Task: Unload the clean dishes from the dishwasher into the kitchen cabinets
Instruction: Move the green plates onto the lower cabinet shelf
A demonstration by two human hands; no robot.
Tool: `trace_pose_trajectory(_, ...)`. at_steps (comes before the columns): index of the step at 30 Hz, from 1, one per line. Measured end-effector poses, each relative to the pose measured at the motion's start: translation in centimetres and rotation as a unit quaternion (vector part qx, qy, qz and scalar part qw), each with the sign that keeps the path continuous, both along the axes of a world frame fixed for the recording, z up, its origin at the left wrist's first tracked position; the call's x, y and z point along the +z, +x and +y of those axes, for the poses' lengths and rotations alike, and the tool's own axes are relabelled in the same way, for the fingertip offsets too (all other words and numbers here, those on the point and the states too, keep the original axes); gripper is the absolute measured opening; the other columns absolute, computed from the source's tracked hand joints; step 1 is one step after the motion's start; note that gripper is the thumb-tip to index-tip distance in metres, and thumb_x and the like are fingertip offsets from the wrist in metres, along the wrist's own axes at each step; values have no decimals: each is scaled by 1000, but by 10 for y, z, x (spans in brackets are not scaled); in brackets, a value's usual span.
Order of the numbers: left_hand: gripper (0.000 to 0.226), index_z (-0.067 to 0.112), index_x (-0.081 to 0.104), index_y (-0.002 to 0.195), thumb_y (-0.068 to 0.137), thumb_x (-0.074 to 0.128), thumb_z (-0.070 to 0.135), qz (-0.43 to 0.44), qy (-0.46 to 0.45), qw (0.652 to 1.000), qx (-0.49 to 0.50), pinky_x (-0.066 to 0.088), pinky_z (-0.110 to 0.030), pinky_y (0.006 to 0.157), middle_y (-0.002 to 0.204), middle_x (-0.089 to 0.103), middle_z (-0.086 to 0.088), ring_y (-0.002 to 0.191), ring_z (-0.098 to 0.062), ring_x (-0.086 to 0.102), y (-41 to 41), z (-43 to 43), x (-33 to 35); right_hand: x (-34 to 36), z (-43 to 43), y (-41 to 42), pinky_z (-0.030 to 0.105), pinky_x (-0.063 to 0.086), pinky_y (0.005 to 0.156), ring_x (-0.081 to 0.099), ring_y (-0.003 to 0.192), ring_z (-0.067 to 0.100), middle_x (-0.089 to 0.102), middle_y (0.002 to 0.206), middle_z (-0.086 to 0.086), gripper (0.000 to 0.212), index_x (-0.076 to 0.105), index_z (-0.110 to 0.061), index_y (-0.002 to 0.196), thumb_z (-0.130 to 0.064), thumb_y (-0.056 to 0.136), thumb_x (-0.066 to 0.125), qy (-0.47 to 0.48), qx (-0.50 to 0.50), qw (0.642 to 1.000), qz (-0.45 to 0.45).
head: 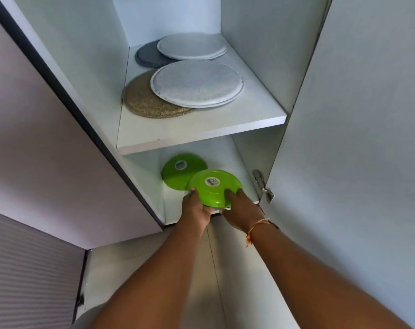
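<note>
1. Holding the front green plate (213,189) with both hands at lower centre of the frame, at the front edge of the lower shelf (174,207) of the open cabinet (251,58).
2. Left hand (197,210) grasps the plate's left rim: thumb on top of the rim, other fingers hidden under it.
3. Right hand (242,210) grasps the right side: fingers laid over the plate's upturned base, thumb below the rim. Thread bracelet (258,225) on that wrist.
4. Front green plate is upside down and tilted, with a white sticker (212,181) on its base. Cannot tell if its far edge touches the shelf.
5. Back green plate (178,170) sits upside down farther in on the lower shelf, up and left of the held plate, which partly overlaps it in view. Cannot tell if the 2 touch.
6. Upper shelf (201,136), centre of the frame, carries round mats: beige woven mat (140,100) front left with a white mat stack (197,83) lying partly on it; dark grey mat (145,57) at back left with another white mat stack (192,46) partly over it.
7. Open right door (344,138) fills the right of the frame, metal hinge (261,184) just right of the held plate.
8. Left door (47,150) fills the left of the frame.
</note>
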State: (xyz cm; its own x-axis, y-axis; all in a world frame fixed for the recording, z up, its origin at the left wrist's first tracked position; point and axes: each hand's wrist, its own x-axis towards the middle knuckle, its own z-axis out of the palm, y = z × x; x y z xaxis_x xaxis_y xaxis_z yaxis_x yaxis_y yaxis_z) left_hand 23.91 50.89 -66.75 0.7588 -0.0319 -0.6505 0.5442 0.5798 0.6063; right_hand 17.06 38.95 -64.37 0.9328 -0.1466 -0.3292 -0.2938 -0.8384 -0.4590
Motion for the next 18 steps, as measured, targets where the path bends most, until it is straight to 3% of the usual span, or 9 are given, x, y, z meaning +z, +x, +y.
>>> trace_pose_trajectory(3, 42, 3, 50, 134, 105, 37, 31, -16, -2, 1000, 24, 53, -53, 76, 131, 57, -21, 110, -36, 59, 11, -7, -16, -21, 3, 9, 41, 39, 106, 45, 133, 42, 13, 159, 27, 80, 14, -15, 157, -34, 94, 58, 10, -5, 1000, 4)
trace_pose_trajectory(6, 42, 2, 48, 135, 104, 40, 29, -45, -31, 998, 30, 54, -51, 74, 133, 56, -22, 107, -36, 62, 19, -13, -33, -38, -1, 17, 40, 38, 108, 43, 135, 39, 17, 159, 26, 86, 10, 2, 153, -29, 93, 62, 50, -47, 998, -2)
trace_pose_trajectory(8, 37, 6, 50, 133, 104, 42, 28, -53, -48, 997, 29, 53, -53, 76, 129, 59, -19, 102, -33, 64, 25, -15, -43, -49, -8, 23, 39, 37, 109, 42, 136, 38, 21, 159, 23, 86, 13, 3, 152, -30, 92, 64, 48, -42, 998, -7)
trace_pose_trajectory(11, 32, 14, 51, 131, 103, 45, 29, -63, -54, 997, 10, 51, -56, 85, 128, 60, -14, 112, -35, 60, 34, -17, -55, -60, -21, 30, 38, 24, 118, 26, 146, 33, 8, 163, 18, 89, 6, -1, 155, -34, 94, 62, 14, 3, 1000, 7)
trace_pose_trajectory(15, 37, 20, 50, 136, 99, 55, 25, -42, 67, 996, -37, 56, -38, 69, 128, 59, -6, 116, -30, 59, 48, -20, -66, -71, -35, 45, 43, 0, 123, -3, 152, 28, -12, 163, 17, 92, -10, -2, 154, -40, 98, 53, -32, 64, 996, 55)
trace_pose_trajectory(18, 61, 19, 50, 135, 81, 77, 29, -50, 204, 973, -96, 56, -40, 86, 131, 58, -3, 111, -24, 59, 59, -21, -78, -76, -41, 59, 50, -5, 121, -7, 151, 35, -20, 162, 14, 93, -17, -7, 154, -39, 100, 51, -56, 79, 992, 86)
